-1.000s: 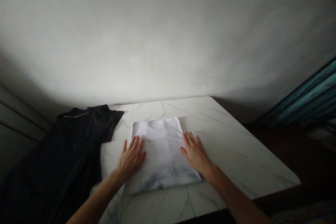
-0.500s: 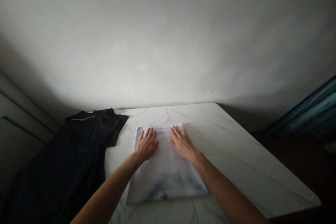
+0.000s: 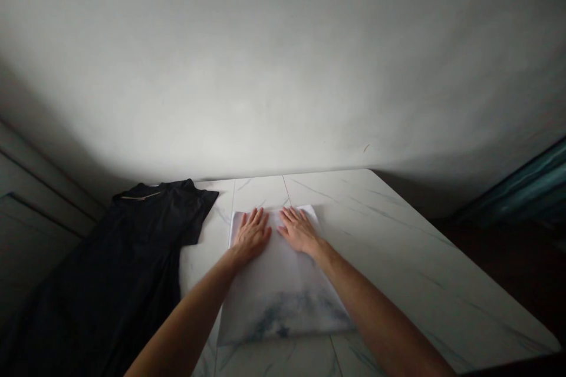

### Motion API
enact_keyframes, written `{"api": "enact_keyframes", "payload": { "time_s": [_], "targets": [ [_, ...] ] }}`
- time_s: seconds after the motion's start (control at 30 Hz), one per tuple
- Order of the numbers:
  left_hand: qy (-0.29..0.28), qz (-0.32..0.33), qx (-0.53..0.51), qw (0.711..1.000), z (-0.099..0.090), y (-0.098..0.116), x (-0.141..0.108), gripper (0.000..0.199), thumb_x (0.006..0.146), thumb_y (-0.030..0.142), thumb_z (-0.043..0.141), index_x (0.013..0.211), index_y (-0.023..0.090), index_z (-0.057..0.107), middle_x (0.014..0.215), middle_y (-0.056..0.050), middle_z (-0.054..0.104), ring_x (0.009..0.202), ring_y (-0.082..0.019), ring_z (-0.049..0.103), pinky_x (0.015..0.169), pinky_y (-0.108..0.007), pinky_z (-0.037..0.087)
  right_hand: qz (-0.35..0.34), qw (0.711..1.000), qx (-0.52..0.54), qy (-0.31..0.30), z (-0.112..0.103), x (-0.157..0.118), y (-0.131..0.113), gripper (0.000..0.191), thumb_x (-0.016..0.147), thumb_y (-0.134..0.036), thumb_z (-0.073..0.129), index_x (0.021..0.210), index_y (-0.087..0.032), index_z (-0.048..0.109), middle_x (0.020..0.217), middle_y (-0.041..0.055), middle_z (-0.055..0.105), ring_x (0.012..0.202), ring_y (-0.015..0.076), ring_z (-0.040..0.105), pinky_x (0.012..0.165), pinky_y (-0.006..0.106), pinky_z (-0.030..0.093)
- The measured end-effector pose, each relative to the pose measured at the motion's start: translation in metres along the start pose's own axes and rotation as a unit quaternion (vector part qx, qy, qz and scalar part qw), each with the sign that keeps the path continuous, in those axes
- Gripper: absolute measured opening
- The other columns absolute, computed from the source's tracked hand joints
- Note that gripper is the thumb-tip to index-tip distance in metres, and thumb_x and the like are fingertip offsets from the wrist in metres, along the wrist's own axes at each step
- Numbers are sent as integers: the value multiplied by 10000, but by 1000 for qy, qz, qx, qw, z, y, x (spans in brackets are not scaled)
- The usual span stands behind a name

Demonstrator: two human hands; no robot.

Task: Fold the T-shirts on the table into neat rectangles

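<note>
A folded white cloth (image 3: 283,283) with a smoky grey-blue patch along its near edge lies flat on the table. My left hand (image 3: 252,235) rests palm down on its far left part, fingers stretched out. Close beside it, my right hand (image 3: 299,231) lies flat near the far right corner, its fingers extended. Neither hand grips the fabric. The cloth looks smooth under both palms, and its kind of garment cannot be made out from this fold.
A black short-sleeved garment (image 3: 145,241) with a zip-like line near its neck lies spread on the left and hangs toward me. The white marbled table (image 3: 398,259) meets a pale wall (image 3: 274,70). Teal fabric (image 3: 526,188) shows at far right.
My right hand has slid a little left and away from me over the cloth, closer to my left hand. The left hand has shifted slightly forward. The camera view has moved a little.
</note>
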State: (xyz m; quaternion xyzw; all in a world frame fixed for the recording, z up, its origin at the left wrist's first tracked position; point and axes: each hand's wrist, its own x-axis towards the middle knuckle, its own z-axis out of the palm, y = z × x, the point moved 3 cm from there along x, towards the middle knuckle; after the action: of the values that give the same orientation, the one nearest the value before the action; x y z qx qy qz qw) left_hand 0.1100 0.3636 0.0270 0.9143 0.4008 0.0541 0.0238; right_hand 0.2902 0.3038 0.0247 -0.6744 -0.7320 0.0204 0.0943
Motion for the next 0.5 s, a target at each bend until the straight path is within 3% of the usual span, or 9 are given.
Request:
{"api": "enact_keyframes", "payload": {
  "time_s": [0.2, 0.3, 0.4, 0.47, 0.5],
  "targets": [
    [-20, -80, 9, 997, -1, -37, -7, 602, 1041, 434, 259, 1565, 145, 326, 1638, -148, 293, 1533, -302, 206, 1223, -571, 178, 85, 996, -9, -21, 4, -7, 33, 651, 1026, -502, 305, 1568, -142, 323, 1648, 123, 269, 1526, 288, 193, 1215, 537, 144],
    [-20, -90, 1, 996, -4, -50, -5, 619, 1039, 448, 257, 1571, 135, 308, 1640, -140, 294, 1538, -298, 189, 1225, -582, 160, 99, 994, -7, -45, -1, -5, 42, 669, 1027, -519, 288, 1584, -149, 284, 1664, 108, 223, 1536, 287, 160, 1215, 546, 136],
    [-27, -149, -8, 988, -13, -49, -3, 618, 1039, 429, 249, 1566, 111, 311, 1641, -156, 283, 1532, -320, 199, 1216, -613, 155, 113, 990, -3, -81, -10, -2, 36, 682, 1028, -518, 263, 1594, -137, 247, 1669, 120, 192, 1541, 293, 141, 1213, 549, 146],
    [-4, -174, 2, 985, -20, -36, -10, 614, 1042, 410, 233, 1556, 86, 323, 1642, -181, 262, 1536, -334, 180, 1205, -641, 150, 112, 991, -7, -67, -15, -8, 22, 696, 1029, -511, 248, 1599, -113, 219, 1667, 152, 174, 1543, 308, 122, 1207, 567, 143],
    [14, -156, 9, 988, -22, -24, -16, 613, 1043, 411, 235, 1555, 85, 323, 1647, -183, 249, 1541, -328, 162, 1208, -637, 145, 99, 994, -9, -49, -16, -14, 10, 706, 1028, -514, 246, 1600, -102, 211, 1665, 165, 171, 1544, 313, 113, 1208, 571, 133]
  ]
}}
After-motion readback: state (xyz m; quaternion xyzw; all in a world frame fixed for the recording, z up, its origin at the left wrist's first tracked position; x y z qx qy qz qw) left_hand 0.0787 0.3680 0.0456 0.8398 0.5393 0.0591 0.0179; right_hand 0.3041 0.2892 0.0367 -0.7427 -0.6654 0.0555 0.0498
